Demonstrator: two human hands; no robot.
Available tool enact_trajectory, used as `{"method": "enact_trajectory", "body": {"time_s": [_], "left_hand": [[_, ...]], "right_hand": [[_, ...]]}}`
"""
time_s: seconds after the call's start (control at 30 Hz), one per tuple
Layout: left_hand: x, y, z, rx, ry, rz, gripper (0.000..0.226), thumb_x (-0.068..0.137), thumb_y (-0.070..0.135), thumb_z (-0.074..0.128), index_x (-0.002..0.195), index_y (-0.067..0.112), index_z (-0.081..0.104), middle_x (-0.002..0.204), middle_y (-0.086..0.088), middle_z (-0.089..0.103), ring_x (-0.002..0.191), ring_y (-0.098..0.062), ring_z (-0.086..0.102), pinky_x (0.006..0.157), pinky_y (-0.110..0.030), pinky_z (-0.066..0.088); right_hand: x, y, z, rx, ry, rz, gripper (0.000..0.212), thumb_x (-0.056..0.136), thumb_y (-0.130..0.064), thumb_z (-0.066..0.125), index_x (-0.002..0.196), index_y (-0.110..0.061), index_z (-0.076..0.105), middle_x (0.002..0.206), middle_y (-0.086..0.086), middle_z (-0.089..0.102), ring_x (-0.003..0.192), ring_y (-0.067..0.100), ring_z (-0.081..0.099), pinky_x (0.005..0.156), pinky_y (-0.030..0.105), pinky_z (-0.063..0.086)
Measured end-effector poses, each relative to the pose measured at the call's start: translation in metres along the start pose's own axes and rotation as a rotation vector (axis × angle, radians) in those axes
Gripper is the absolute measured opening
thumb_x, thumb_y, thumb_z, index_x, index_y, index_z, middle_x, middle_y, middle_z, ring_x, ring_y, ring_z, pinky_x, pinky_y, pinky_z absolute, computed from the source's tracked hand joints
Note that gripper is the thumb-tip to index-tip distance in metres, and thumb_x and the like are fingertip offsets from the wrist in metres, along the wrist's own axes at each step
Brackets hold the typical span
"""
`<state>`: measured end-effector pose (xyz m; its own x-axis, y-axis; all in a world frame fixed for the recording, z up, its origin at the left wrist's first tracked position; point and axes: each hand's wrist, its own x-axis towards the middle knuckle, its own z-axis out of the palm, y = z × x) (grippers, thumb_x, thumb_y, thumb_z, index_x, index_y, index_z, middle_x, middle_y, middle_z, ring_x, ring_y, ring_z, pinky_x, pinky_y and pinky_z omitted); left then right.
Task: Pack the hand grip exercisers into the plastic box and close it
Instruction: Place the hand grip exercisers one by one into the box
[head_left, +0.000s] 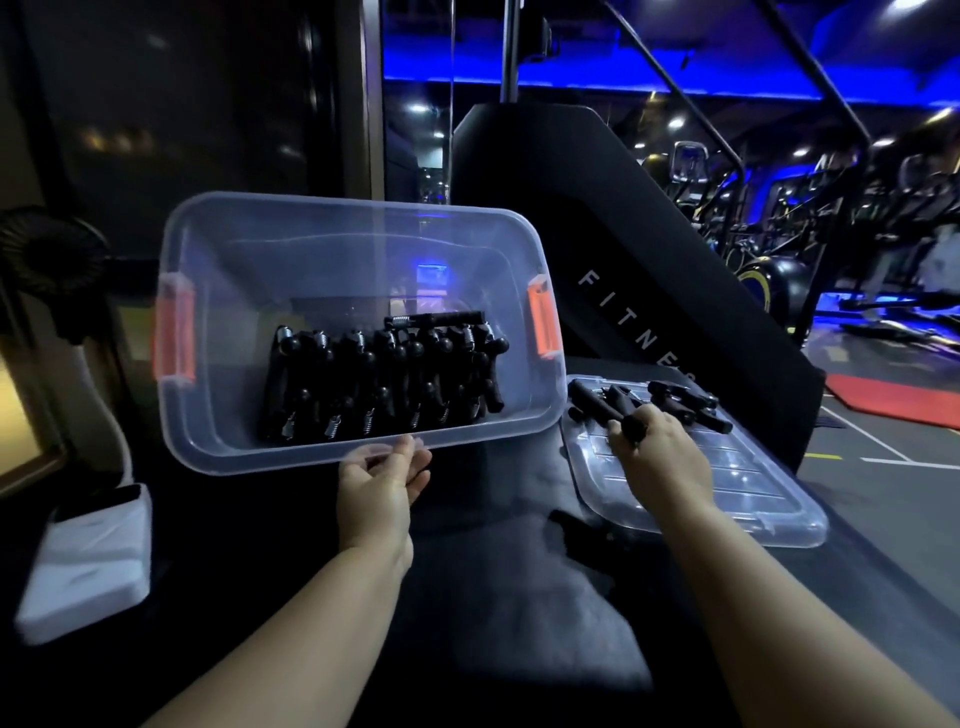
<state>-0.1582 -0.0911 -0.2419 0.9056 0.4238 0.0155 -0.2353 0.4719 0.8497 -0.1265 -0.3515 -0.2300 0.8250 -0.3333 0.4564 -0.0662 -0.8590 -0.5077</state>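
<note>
Plastic box (208, 426), centre-left, tipped w/ opening toward viewer, long axis left-right; packed exercisers (384, 384) rowed inside. Left grip (382, 483) holds its near rim. Right grip (660, 457) grasps loose exerciser (597, 402) on lid (753, 493), centre-right, on table (493, 571).

A black fan (49, 260) stands far left, with a white case (88, 561) below it on the dark cloth (493, 597). Behind, a black panel (623, 208) reads "FITNES". A red mat (893, 408) and gym machines (883, 208) are at right.
</note>
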Motion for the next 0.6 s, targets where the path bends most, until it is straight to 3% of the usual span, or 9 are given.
{"method": "enact_trajectory", "body": {"time_s": [0.17, 0.37, 0.47, 0.6], "left_hand": [[0.002, 0.014, -0.013, -0.031, -0.099, -0.127, 0.010, 0.091, 0.015, 0.061, 0.084, 0.013, 0.054, 0.092, -0.013, 0.071, 0.082, -0.021, 0.069, 0.073, -0.031, 0.056], [0.002, 0.015, -0.019, -0.077, -0.089, -0.229, 0.019, 0.093, 0.027, 0.058, 0.083, 0.011, 0.054, 0.084, -0.013, 0.069, 0.077, -0.024, 0.067, 0.073, -0.033, 0.054], [0.005, 0.015, -0.026, -0.074, -0.089, -0.258, 0.027, 0.093, 0.030, 0.058, 0.078, 0.007, 0.057, 0.086, -0.014, 0.069, 0.079, -0.025, 0.067, 0.073, -0.034, 0.055], [0.010, 0.016, -0.034, -0.072, -0.096, -0.292, 0.030, 0.091, 0.032, 0.061, 0.079, 0.004, 0.060, 0.085, -0.013, 0.069, 0.076, -0.023, 0.067, 0.071, -0.032, 0.055]], "right_hand": [[-0.018, -0.023, -0.007, 0.150, 0.215, -0.024, 0.025, 0.091, -0.042, 0.056, 0.089, -0.017, 0.053, 0.099, 0.004, 0.056, 0.092, 0.033, 0.054, 0.067, 0.035, 0.038], [-0.023, -0.064, -0.015, 0.331, 0.406, -0.255, 0.027, 0.088, -0.034, 0.062, 0.089, -0.008, 0.060, 0.100, 0.007, 0.054, 0.091, 0.033, 0.053, 0.071, 0.032, 0.040], [-0.021, -0.084, -0.012, 0.247, 0.419, -0.394, 0.039, 0.083, -0.047, 0.050, 0.086, -0.011, 0.064, 0.094, 0.006, 0.058, 0.093, 0.032, 0.050, 0.080, 0.038, 0.040], [-0.018, -0.105, -0.002, 0.082, 0.364, -0.490, 0.040, 0.083, -0.054, 0.046, 0.088, -0.020, 0.066, 0.096, 0.000, 0.061, 0.095, 0.030, 0.052, 0.079, 0.038, 0.038]]}}
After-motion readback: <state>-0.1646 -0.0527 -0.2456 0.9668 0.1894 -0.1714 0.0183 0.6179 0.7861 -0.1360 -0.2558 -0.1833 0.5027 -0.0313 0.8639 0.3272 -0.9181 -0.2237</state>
